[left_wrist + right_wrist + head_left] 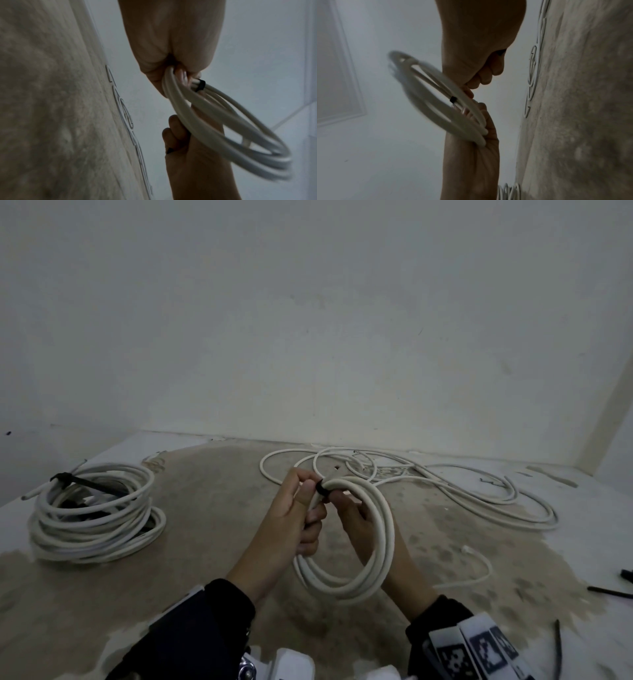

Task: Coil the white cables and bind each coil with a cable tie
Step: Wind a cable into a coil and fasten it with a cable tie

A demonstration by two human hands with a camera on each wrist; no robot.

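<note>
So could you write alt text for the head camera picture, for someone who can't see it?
Two hands hold a small coil of white cable above a stained floor; the left hand grips the coil beside a black cable tie, with the right hand at the tie. A tied stack of coils lies left, and loose cable behind.

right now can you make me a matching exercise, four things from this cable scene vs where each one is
Things:
1. small white cable coil
2. big white cable bundle
3. loose white cable
4. black cable tie

Places:
A. sprawled near the far wall
B. on the floor, far left
C. wrapped round the held coil
D. gripped in both hands

Pairs: 1-D, 2-B, 3-A, 4-C
</note>
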